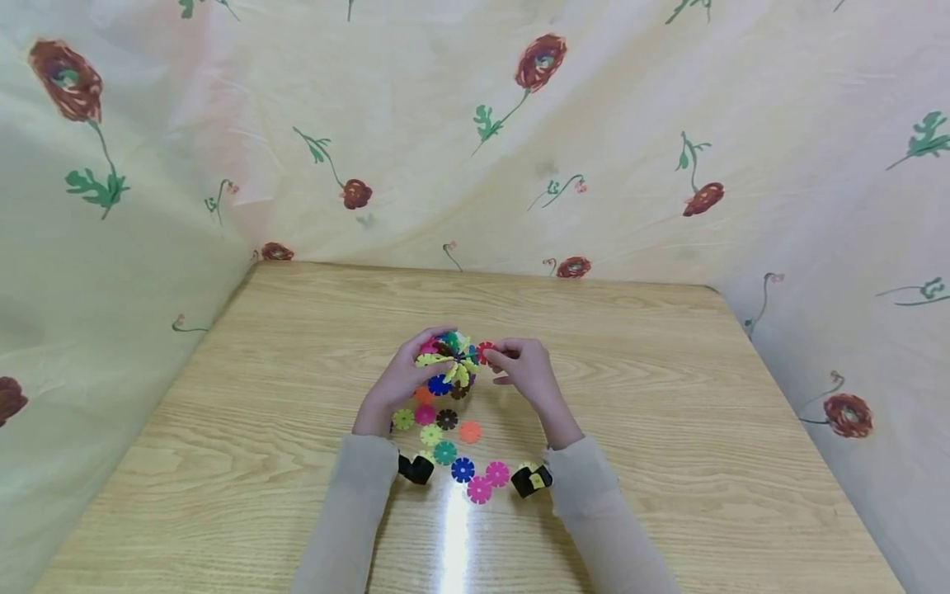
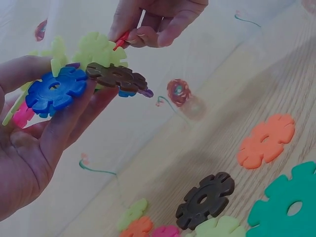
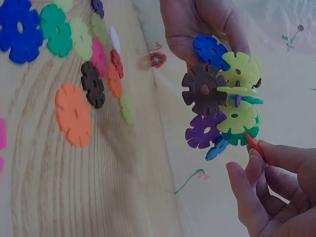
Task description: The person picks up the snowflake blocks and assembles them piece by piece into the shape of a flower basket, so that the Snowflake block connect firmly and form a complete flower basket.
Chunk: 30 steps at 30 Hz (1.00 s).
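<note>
My left hand (image 1: 404, 375) grips a cluster of interlocking notched plastic discs (image 3: 205, 91) in yellow, blue, brown, purple and green, raised over the table. In the left wrist view a blue disc (image 2: 56, 91) and a brown disc (image 2: 116, 76) of the cluster sit at the left fingers. My right hand (image 1: 529, 371) pinches a red disc (image 1: 486, 353) between thumb and finger. Seen edge-on in the right wrist view, the red disc (image 3: 255, 148) meets the cluster's lower side at a green disc (image 3: 241, 137). The left palm hides part of the cluster.
Loose discs lie on the wooden table (image 1: 638, 412) below the hands, among them an orange disc (image 1: 470, 431), a black disc (image 1: 447, 419), a teal disc (image 1: 445, 452) and a pink disc (image 1: 478, 490). Flower-printed cloth (image 1: 430, 124) hangs behind the table and along its sides.
</note>
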{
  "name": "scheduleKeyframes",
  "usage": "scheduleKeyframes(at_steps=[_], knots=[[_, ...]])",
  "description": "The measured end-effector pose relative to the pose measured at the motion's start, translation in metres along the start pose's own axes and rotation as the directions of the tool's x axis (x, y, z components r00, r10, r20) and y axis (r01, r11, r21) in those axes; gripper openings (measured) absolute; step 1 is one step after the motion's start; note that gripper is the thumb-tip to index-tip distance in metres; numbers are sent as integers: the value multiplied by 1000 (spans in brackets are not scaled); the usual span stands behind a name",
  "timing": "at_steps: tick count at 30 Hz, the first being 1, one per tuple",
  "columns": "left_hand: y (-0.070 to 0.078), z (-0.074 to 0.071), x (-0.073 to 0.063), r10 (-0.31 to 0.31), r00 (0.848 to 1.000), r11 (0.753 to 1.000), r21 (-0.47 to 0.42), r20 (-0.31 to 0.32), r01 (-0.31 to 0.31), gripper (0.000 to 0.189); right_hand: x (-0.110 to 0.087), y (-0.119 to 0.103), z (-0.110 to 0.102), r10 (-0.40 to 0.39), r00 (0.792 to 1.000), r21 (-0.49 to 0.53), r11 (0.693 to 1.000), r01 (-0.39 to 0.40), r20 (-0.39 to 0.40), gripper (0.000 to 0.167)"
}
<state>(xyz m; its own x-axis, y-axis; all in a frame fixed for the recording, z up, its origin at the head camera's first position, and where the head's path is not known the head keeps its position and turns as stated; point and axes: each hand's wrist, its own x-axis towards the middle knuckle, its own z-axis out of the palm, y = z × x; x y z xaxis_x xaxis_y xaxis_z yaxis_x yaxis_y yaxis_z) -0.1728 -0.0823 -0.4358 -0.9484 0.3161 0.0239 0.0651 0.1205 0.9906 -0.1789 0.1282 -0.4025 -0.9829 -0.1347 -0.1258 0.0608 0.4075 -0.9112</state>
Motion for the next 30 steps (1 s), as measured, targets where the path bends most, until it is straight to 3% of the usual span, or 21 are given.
scheduleKeyframes(at_steps=[8,12,15,20,24,27,30], knots=[[-1,-2,0,18,1000,1000,19,15,-18,51,0,1,1,16,1000,13,1000,-17,21,20],[-2,-5,-3,-9,1000,1000,23,16,9,54,-1,4,2,5,998,34,999,-7,62,21],[-4,-10,-5,-52,998,998,28,-20,53,58,-3,9,3,1,992,26,1000,-4,130,22],[-8,-17,-7,-143,983,989,-45,-112,139,60,-4,20,14,-12,963,-84,996,36,270,23],[-9,-20,-8,-206,969,970,-159,-136,184,65,-6,27,33,-11,936,-214,973,91,351,21],[-11,-21,-9,-217,966,961,-205,-137,187,66,-10,27,47,-8,922,-299,945,133,386,21],[-12,-21,-10,-229,962,955,-223,-147,193,67,-13,27,57,4,922,-351,925,143,387,21]])
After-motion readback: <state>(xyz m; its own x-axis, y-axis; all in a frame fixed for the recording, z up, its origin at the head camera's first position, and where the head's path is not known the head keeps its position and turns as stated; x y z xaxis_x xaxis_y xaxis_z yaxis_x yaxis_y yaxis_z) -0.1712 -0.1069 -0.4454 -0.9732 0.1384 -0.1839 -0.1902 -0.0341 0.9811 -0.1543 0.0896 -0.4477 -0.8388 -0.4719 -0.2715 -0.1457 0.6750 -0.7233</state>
